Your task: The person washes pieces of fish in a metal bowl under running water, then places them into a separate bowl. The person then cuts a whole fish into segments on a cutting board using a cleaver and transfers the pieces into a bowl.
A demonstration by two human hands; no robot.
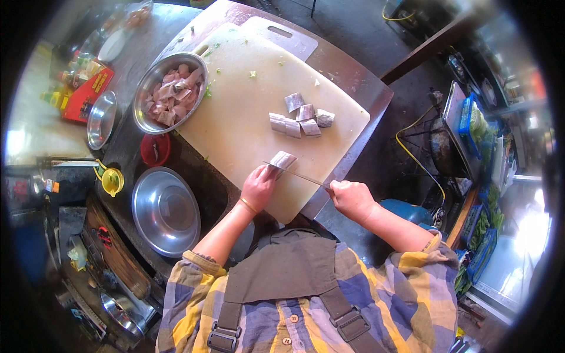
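Observation:
My right hand (354,200) grips the handle of a kitchen knife, its fingers wrapped around it. The thin blade (306,178) reaches left to a silver-skinned piece of fish (284,159). My left hand (257,187) holds that fish down near the lower edge of a white plastic cutting board (247,137); the fingers hide part of it. Whether the blade is into the flesh is unclear. Farther up the board lie several cut silvery fish pieces (304,114) in a loose group. At the board's left, a steel bowl (138,118) contains many pale pink chunks, apparently fish (174,95).
Left of the board stand a wide steel basin (148,225), a red plastic bowl (155,150), a smaller steel bowl (101,121) and a yellow strainer (112,182). A second board (295,46) lies beyond. Green scraps (253,74) dot the board. The steel table's edge (348,141) runs along the right.

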